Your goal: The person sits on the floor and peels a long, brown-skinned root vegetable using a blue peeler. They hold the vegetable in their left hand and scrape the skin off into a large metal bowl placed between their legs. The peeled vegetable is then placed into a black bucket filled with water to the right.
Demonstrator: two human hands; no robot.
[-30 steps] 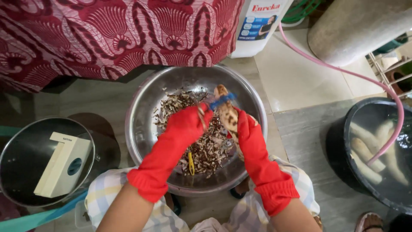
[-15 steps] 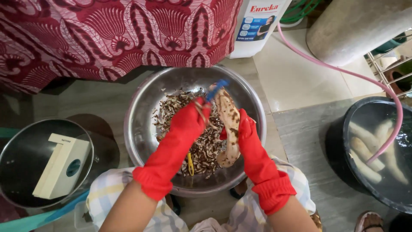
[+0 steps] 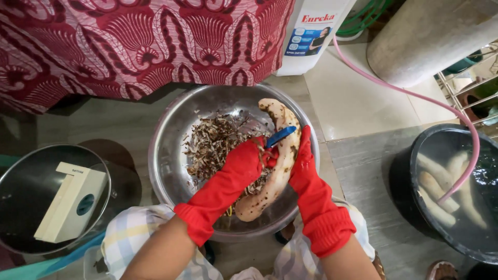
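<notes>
Holding entry, head view, one person seated over a metal basin.

Item 1: long pale root, partly peeled, brown flecks remaining on its skin. It lies lengthwise from 12 o'clock to 6 o'clock over the right half of the steel bowl, raised above the bowl floor so that parings drop inside rather than on the tiles.

Item 2: right hand, red rubber glove, at 3 o'clock of the root. Fingers are wrapped against the far side of the root and pressed to it, steadying it as a backstop.

Item 3: left hand, red rubber glove, at 9 o'clock of the root. Fingers are closed around the blue-handled peeler, whose handle points toward 1 o'clock; the blade end sits hidden under the glove, against the root.

Item 4: heap of brown peelings, piled in the bowl's left and middle, under and beside the left hand.

Item 5: black tub at 3 o'clock, well apart, filled with water; several pale peeled roots soak there. A pink hose runs into it from 12 o'clock.

Item 6: lidded round pot at 9 o'clock, a white box resting on its glass lid.

Item 7: red patterned cloth across 11 o'clock.
</notes>
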